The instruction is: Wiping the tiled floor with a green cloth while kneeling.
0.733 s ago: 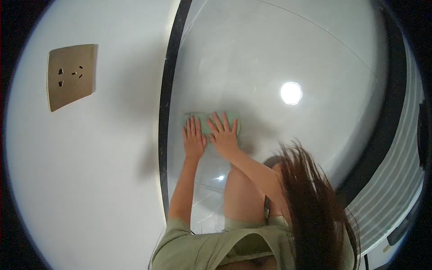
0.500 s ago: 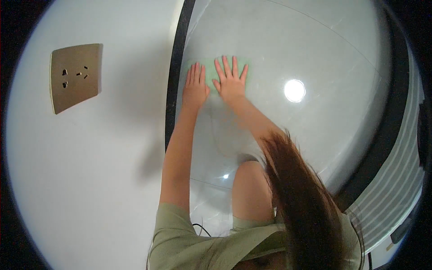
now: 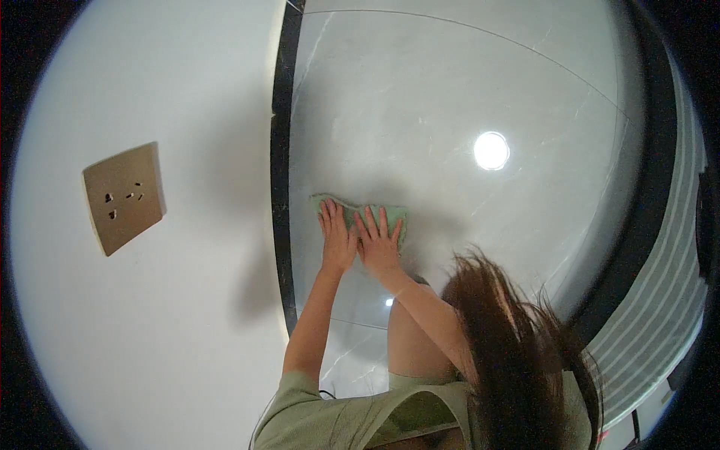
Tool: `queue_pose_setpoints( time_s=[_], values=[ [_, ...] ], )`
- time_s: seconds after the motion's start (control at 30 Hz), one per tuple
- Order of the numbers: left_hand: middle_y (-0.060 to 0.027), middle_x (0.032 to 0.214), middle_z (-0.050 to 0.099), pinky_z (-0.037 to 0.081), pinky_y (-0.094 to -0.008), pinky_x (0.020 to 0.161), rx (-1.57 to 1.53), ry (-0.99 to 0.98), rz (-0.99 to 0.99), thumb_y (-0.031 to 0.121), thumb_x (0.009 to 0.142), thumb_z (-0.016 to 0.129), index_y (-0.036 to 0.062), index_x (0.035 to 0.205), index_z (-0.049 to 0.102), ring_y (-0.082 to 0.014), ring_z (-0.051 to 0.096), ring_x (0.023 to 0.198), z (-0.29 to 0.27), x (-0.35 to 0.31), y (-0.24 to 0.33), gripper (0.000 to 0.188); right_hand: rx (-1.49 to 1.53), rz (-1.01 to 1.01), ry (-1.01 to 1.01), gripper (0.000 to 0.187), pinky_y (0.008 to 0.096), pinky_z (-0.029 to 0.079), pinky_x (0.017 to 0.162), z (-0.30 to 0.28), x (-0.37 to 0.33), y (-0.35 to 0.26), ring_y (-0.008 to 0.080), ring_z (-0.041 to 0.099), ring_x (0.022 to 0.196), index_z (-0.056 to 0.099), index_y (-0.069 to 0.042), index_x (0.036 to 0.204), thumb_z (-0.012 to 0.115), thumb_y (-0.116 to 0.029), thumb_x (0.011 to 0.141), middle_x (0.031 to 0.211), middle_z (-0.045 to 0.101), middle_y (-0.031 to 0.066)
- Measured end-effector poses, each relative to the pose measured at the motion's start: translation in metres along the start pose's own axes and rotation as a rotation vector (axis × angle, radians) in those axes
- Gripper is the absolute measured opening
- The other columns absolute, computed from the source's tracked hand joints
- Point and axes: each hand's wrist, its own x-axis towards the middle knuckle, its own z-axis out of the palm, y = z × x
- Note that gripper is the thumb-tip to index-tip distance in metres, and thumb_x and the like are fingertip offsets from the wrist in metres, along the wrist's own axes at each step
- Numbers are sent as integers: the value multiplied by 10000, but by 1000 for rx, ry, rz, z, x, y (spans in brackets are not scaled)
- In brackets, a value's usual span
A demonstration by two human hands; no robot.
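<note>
Green cloth point(image 3: 349, 215) lies on the glossy pale tiles point(image 3: 420, 90), near the black border strip point(image 3: 280, 150) at the left; its lower part is hidden under both hands, so its full outline cannot be made out. The left hand point(image 3: 339, 249) rests palm down on it, fingers straight and close together; the right hand point(image 3: 380, 253) lies flat just beside it, fingers extended and fanned apart. Neither grips the cloth, though the palms are out of sight. The right forearm passes in front of a bare thigh point(image 3: 412, 349), and long dark hair point(image 3: 502, 352) covers the upper part of that arm. Below, the green shirt point(image 3: 330, 420) is cut off by the lower edge, with only a short bit of dark cord point(image 3: 327, 394) showing beside it. On the white wall point(image 3: 187, 315) hangs a tan socket plate point(image 3: 125, 196), skewed by the lens. Far right, a pale striped surface point(image 3: 652, 330) fades into the dark rim; what it belongs to is unclear.
</note>
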Motion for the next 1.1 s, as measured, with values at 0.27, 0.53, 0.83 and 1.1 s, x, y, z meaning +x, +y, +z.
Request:
queue_pose_setpoints(
  time_s=[0.27,0.53,0.83,1.1],
  values=[
    [-227,1519,119,80,-626,1086,361,381,68,283,977,321,-15,1455,152,-454,79,1391,-61,171,15,588,-168,-109,271,615,690,102,1046,-77,185,32,352,135,1408,259,-216,1467,451,-396,911,1535,196,49],
    [-194,1528,129,91,-646,1074,337,390,97,272,963,347,44,1450,234,-458,95,1387,-26,162,37,549,-229,-142,269,602,671,123,1056,-82,170,65,329,168,1404,278,-222,1459,457,-399,912,1526,219,46],
    [-160,1513,213,95,-701,1042,378,258,67,310,865,522,137,1428,343,-488,137,1367,101,3,129,616,-202,45,-75,687,701,49,1038,-80,-51,131,421,90,1400,274,-148,1464,506,-394,866,1542,154,100],
    [-116,1534,183,50,-670,1062,336,379,155,295,918,444,176,1457,297,-439,108,1391,13,181,159,571,-246,68,322,516,669,54,1066,-143,127,159,339,155,1409,325,-219,1442,374,-361,948,1528,226,52]
  ],
)
